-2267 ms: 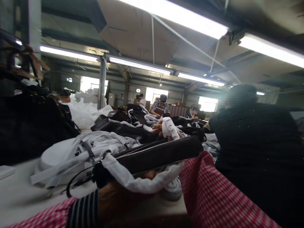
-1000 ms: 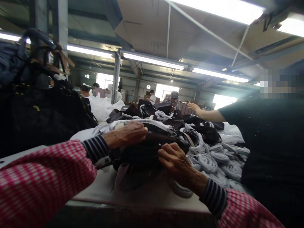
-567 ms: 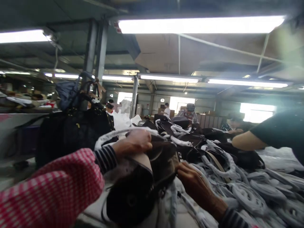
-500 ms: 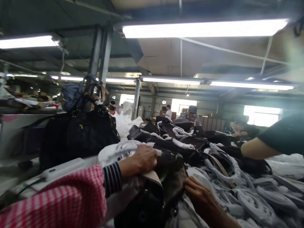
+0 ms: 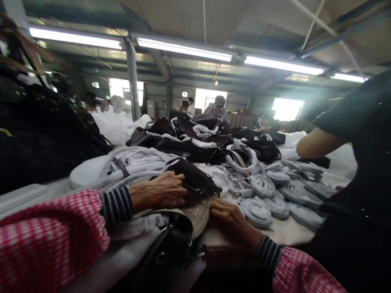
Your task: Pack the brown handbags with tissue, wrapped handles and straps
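Note:
A dark bag (image 5: 175,240) with metal fittings lies in front of me, its beige lining (image 5: 197,213) showing at the mouth. The curled fingers of my left hand (image 5: 161,190) grip its far edge, beside a dark flap. At the right side of the mouth, my right hand (image 5: 232,219) pinches the rim with closed fingers. White wrapping (image 5: 137,232) lies along the near left of the bag. The fingertips of both hands are partly hidden.
Coiled straps in white wrapping (image 5: 259,195) cover the table on the right. More dark bags (image 5: 171,142) are heaped farther back. A large black bag (image 5: 45,130) stands at left. Close on the right, a co-worker's arm (image 5: 319,142) reaches over the table.
The view has swung right and down. The bag's mouth is spread wider, with more beige lining showing. My hands now sit lower on it, and more of the co-worker is in view.

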`<state>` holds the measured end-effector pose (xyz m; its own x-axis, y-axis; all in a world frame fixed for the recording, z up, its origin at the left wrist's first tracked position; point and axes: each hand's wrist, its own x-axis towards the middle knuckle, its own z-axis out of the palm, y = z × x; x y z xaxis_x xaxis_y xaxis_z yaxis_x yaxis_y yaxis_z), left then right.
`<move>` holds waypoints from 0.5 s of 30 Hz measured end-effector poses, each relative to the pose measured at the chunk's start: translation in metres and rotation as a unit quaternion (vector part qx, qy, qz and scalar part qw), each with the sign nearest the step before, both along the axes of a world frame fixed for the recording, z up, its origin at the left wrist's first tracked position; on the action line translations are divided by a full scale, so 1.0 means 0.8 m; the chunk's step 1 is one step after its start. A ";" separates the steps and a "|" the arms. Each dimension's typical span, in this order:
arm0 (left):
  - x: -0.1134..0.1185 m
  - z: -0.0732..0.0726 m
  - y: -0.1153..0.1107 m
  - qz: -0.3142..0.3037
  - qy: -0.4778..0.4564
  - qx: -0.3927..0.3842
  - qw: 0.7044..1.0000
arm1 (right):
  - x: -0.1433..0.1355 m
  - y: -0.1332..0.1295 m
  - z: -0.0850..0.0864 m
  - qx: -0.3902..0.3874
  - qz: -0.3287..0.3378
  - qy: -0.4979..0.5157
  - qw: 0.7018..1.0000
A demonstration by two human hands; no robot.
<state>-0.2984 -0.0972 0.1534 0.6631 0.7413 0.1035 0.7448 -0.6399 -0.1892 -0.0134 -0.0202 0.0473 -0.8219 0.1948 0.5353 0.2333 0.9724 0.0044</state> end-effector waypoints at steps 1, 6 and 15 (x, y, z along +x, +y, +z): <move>-0.016 -0.006 0.002 0.010 0.016 0.019 1.000 | 0.001 -0.001 -0.004 0.002 -0.009 0.003 1.000; -0.045 -0.027 0.008 0.032 0.078 0.115 0.990 | 0.003 -0.003 -0.011 0.012 -0.039 -0.005 0.999; 0.039 -0.032 0.008 -0.017 0.020 -0.008 1.000 | 0.012 -0.014 0.012 -0.162 -0.062 -0.015 0.985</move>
<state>-0.2669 -0.0907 0.1276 0.6907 0.7201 0.0656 0.7154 -0.6672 -0.2076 -0.0035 -0.0312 0.0568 -0.7962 0.4503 0.4041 0.3541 0.8884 -0.2922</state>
